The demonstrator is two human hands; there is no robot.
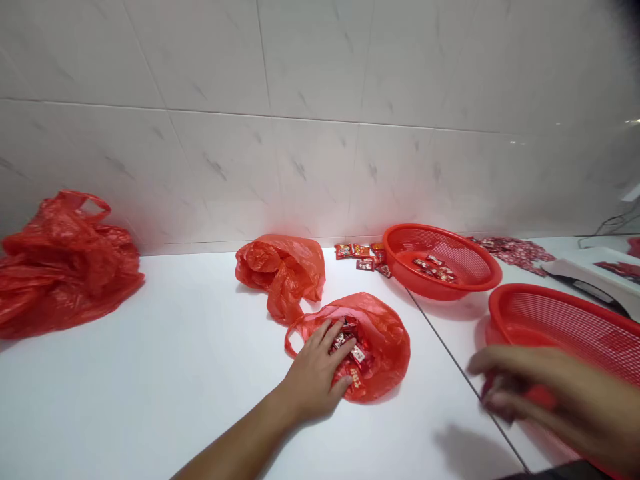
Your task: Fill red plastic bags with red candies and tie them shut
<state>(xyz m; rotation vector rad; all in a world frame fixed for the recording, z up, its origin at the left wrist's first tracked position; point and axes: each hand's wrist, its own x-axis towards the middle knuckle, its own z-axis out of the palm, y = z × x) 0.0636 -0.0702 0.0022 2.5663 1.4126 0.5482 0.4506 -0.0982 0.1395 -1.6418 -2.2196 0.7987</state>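
My left hand [316, 371] lies on the edge of an open red plastic bag [380, 333] holding several small red wrapped sweets [350, 347]; its fingers are spread and reach into the bag's mouth. My right hand [530, 393] hovers, blurred, in front of the near red mesh basket [575, 327], with its fingers closed round something red that I cannot make out.
A second red basket [465, 273] behind holds a few sweets. Loose sweets [363, 257] lie by the tiled wall. A crumpled red bag [283, 270] sits mid-table, a big one [63, 263] far left. A pile of wrappers [515, 250] and a white scale [590, 273] are at right.
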